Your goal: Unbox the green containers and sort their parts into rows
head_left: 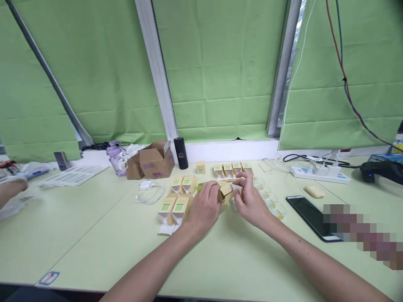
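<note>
My left hand [206,205] is closed around a small kraft paper box [226,191] with its top open. On the other side of that box, my right hand [250,203] pinches a white piece at its edge, seemingly a flap; the fingers partly hide it. Left of my left hand stand several similar kraft boxes [179,208] with green labels and open white-lined flaps. Behind my hands is a row of more open boxes [228,173]. Clear plastic cups [272,201] with yellowish contents lie beside my right hand. One separate box [200,167] stands at the back.
A phone [310,216], a cream-coloured case [314,192] and a power strip [321,174] are at the right. Toward the back left are a cardboard carton [156,161], a black bottle [180,154], a purple bottle [116,159] and a white cable [150,193]. Another person's hand [12,188] shows far left.
</note>
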A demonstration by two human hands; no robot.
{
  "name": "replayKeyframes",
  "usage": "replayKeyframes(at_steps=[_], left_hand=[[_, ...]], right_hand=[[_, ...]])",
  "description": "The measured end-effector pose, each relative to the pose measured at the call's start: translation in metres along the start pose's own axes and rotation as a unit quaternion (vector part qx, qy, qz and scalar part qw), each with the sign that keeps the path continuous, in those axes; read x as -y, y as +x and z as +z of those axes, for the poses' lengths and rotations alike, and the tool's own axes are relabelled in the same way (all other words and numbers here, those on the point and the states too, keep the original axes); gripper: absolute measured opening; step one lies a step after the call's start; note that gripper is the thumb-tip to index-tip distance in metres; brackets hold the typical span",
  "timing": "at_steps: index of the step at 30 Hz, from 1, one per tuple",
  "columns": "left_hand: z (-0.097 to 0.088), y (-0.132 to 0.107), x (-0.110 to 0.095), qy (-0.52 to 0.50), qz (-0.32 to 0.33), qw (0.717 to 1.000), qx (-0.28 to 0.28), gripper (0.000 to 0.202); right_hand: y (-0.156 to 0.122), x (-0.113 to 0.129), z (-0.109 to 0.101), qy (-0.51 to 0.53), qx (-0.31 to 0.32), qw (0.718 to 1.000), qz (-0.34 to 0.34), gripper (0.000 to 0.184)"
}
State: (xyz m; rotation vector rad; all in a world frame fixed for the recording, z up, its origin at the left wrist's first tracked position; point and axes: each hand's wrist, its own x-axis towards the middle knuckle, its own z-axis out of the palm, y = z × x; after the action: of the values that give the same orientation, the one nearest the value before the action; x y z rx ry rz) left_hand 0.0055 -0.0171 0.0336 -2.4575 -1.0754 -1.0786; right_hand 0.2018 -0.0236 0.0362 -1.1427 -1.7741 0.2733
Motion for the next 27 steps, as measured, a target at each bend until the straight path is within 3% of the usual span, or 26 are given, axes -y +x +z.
replayKeyframes(at_steps=[4, 7, 13, 17, 21, 27], left_hand=[[0.003, -0.011, 0.006, -0.090, -0.064, 0.994, -0.013, 0.054], [0.006, -0.016, 0.008, -0.143, -0.111, 0.983, -0.018, 0.055], [0.015, -0.022, 0.011, -0.221, -0.137, 0.965, -0.032, 0.046], [0.016, -0.024, 0.009, -0.233, -0.133, 0.963, -0.013, 0.031], [0.014, -0.024, 0.005, -0.227, -0.138, 0.964, -0.001, 0.026], [0.013, -0.023, 0.004, -0.208, -0.134, 0.969, 0.006, 0.048]], right_hand=[[-0.002, -0.005, -0.002, 0.108, -0.001, 0.994, -0.002, 0.036], [-0.003, -0.012, -0.001, 0.139, -0.046, 0.989, -0.030, 0.042], [-0.001, -0.021, -0.002, 0.087, -0.157, 0.976, -0.123, 0.034], [0.000, -0.026, -0.006, -0.004, -0.209, 0.950, -0.233, 0.036], [-0.001, -0.035, -0.009, -0.064, -0.175, 0.937, -0.297, 0.036], [-0.003, -0.044, -0.005, -0.076, -0.146, 0.933, -0.320, 0.042]])
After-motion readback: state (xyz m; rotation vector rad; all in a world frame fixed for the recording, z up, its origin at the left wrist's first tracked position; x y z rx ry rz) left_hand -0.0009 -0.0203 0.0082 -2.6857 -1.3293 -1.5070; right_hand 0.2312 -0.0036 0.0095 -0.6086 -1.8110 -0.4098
